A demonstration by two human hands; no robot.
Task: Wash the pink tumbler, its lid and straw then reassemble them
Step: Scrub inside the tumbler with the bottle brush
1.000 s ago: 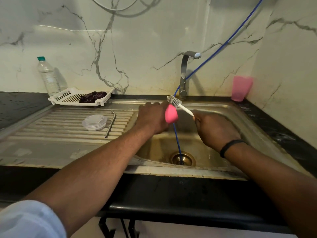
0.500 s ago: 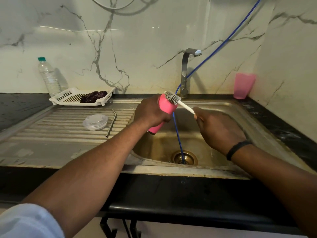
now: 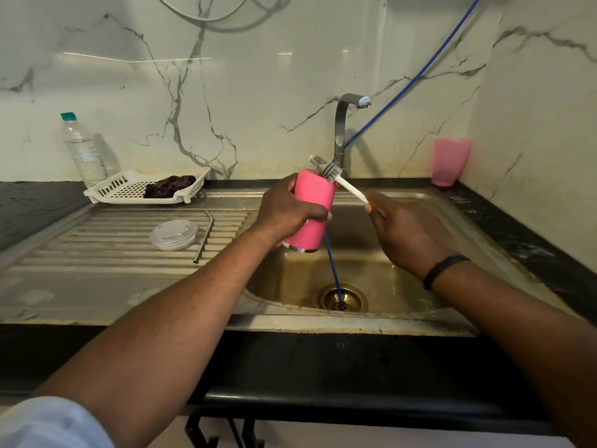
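My left hand (image 3: 287, 211) grips the pink tumbler (image 3: 311, 205) over the left part of the sink basin (image 3: 397, 286), nearly upright with its mouth tilted away from me. My right hand (image 3: 407, 231) holds the white handle of a bottle brush (image 3: 336, 176); its bristle head sits at the tumbler's rim. The clear lid (image 3: 173, 235) lies flat on the ribbed drainboard (image 3: 97, 250). Just right of the lid lies the bent metal straw (image 3: 204, 236).
A tap (image 3: 343, 130) stands behind the basin, and a blue hose (image 3: 332, 270) runs down into the drain. A white basket (image 3: 129, 189) with a dark cloth and a water bottle (image 3: 84, 150) sit back left. A pink cup (image 3: 449, 161) stands in the right corner.
My left hand has turned the tumbler from lying end-on toward me to nearly upright, showing its full side. The brush head stays at the rim.
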